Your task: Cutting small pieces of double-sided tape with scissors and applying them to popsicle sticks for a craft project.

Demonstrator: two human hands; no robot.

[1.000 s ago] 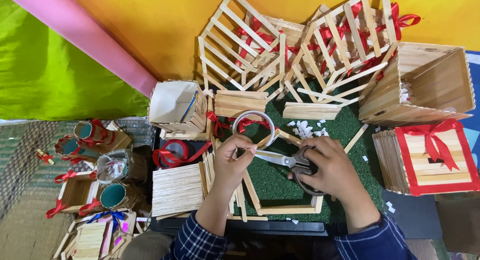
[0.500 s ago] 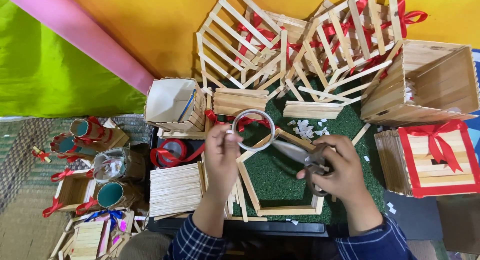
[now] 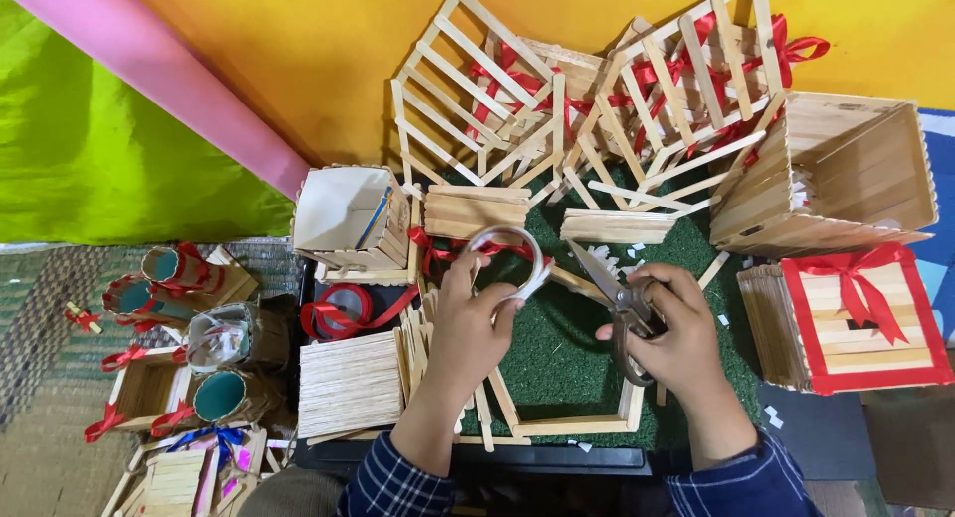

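The left hand (image 3: 470,323) holds a clear tape ring (image 3: 509,263) upright, its grip pinched on the ring's lower rim, with the ring standing just beyond the fingertips over the green mat (image 3: 557,353). The right hand (image 3: 676,328) is clenched around the handles of a pair of scissors (image 3: 612,288); the blades are slightly parted and point far-left, their tip close to the right edge of the ring but not clearly touching it. Both hands hover above a frame of flat wooden sticks (image 3: 572,422) lying on the mat. Left of the left hand sit a roll of red ribbon (image 3: 343,308) and a flat panel of sticks (image 3: 350,383). On the right stands a stick box with a red bow (image 3: 856,318). On the far side, lattice frames of sticks (image 3: 477,89) lean against the yellow backdrop.
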